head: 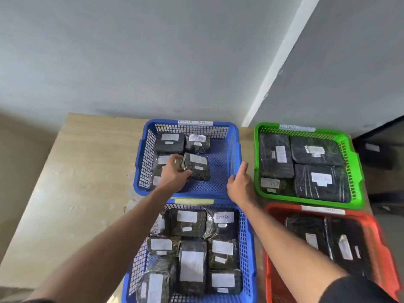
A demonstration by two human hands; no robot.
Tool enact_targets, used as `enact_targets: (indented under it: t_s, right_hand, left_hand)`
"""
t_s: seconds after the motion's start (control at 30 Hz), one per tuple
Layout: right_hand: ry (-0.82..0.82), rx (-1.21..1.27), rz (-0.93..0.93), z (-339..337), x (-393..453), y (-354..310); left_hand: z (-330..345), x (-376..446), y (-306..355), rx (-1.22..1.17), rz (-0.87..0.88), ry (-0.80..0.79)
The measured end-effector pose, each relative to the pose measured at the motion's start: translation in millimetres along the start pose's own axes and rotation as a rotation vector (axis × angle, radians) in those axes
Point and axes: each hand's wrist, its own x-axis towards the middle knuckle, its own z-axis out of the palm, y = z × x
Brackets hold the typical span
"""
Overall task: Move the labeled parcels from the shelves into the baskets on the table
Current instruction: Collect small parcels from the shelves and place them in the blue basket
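Observation:
My left hand [175,172] grips a dark wrapped parcel with a white label [196,166] and holds it low inside the far blue basket [227,158]. Other labelled parcels lie along that basket's back and left side. My right hand [240,184] hovers with fingers apart at the basket's right front corner, holding nothing. Close to me stands a second blue basket [248,248], packed with several labelled parcels. At the right, the green basket [356,171] and the red basket [384,248] also hold dark parcels.
The four baskets stand on a light wooden table [76,182] against a grey wall. The table's left half is bare wood. A dark object [373,154] sits on the floor beyond the green basket at the far right.

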Motion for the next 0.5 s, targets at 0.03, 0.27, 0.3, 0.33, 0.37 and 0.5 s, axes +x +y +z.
enact_targets:
  t_s: [0.03,0.27,0.3,0.33,0.37,0.5]
  right_hand:
    - [0.026,-0.009,0.001,2.4,0.9,0.1]
    - [0.040,-0.037,0.003,5.5,2.8,-2.8]
    - [0.048,-0.033,0.005,5.0,2.2,-3.9]
    - [0.056,-0.036,0.011,5.4,2.4,-4.5]
    - [0.059,-0.051,0.022,4.9,1.8,-5.4]
    - [0.055,-0.104,0.058,5.7,1.8,-3.7]
  left_hand:
    - [2.9,4.5,-2.6,0.068,0.051,-0.010]
    - [15.2,15.8,-0.4,0.950,0.395,-0.024]
    - [15.9,17.3,1.0,0.996,0.441,-0.043]
    - [17.1,20.2,1.8,1.017,0.521,-0.074]
    - [19.2,25.4,0.4,1.045,0.613,-0.119]
    - [20.9,41.3,-6.2,1.129,0.781,-0.215]
